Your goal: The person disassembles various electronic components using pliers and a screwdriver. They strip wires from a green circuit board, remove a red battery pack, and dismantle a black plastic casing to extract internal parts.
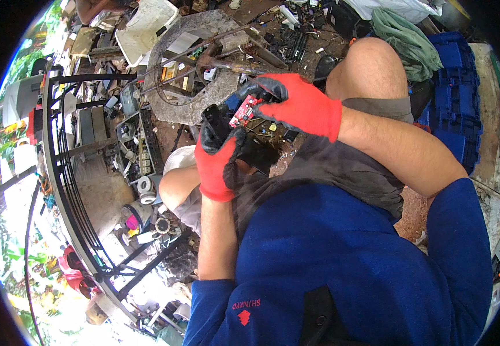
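Note:
Both my hands wear red gloves with black palms and fingers, and they are close together over my lap. My left hand [220, 158] is closed around a black plastic casing [217, 120], which tilts up and away from me. A small red circuit board [243, 113] with pale components is pinched in the fingers of my right hand [299, 106]. The board lies just right of the casing; whether the two touch I cannot tell. Below them a dark flat piece [258, 154] lies between my legs, partly hidden by the left hand.
Beyond my hands stands a worn grey slab with a round opening [156, 95]. A black metal rack [65, 167] runs along the left. Scattered electronic scrap [302, 43] covers the ground ahead. Blue plastic crates [455, 104] and a green cloth [405, 49] are at the right.

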`<action>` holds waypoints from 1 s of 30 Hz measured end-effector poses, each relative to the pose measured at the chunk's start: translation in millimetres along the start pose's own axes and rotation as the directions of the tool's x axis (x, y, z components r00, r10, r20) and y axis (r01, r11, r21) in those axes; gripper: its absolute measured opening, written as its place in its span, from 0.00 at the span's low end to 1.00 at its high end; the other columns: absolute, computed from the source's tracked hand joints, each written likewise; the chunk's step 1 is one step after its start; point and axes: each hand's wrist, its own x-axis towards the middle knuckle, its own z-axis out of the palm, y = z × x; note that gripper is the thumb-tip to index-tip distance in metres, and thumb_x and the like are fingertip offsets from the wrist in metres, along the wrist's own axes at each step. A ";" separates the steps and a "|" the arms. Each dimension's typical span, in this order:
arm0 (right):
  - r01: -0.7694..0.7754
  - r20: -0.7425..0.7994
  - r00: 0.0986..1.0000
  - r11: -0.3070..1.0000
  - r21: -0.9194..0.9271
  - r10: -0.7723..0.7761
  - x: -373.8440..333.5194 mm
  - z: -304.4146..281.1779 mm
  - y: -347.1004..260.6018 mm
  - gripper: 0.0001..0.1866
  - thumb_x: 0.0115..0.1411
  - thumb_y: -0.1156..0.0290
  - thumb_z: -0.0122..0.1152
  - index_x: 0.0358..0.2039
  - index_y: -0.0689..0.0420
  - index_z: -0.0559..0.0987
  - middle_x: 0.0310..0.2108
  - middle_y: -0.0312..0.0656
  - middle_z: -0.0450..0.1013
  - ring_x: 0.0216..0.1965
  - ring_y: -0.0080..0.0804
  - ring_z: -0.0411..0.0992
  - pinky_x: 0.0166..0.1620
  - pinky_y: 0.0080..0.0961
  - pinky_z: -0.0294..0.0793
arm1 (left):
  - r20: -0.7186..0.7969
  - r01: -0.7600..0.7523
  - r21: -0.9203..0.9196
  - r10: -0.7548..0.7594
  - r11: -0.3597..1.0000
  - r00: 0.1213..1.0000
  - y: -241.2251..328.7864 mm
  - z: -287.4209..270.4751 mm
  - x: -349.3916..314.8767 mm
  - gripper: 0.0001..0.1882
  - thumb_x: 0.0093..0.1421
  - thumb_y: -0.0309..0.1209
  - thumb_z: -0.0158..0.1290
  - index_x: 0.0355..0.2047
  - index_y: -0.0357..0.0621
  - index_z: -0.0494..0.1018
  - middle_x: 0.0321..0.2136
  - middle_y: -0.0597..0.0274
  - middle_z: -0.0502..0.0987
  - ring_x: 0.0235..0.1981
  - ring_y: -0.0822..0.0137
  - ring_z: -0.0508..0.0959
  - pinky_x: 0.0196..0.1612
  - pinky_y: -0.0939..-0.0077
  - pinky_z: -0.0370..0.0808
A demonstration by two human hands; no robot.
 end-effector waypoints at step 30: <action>-0.022 0.134 0.991 0.995 0.094 0.009 7.5 -3.4 10.4 0.23 0.55 0.79 0.60 0.54 0.57 0.75 0.39 0.32 0.76 0.36 0.15 0.69 0.39 0.18 0.71 | -0.014 -0.043 -0.301 0.041 0.953 0.999 -28.1 -15.6 2.7 0.18 0.64 0.27 0.52 0.53 0.36 0.70 0.42 0.61 0.77 0.36 0.71 0.76 0.36 0.79 0.73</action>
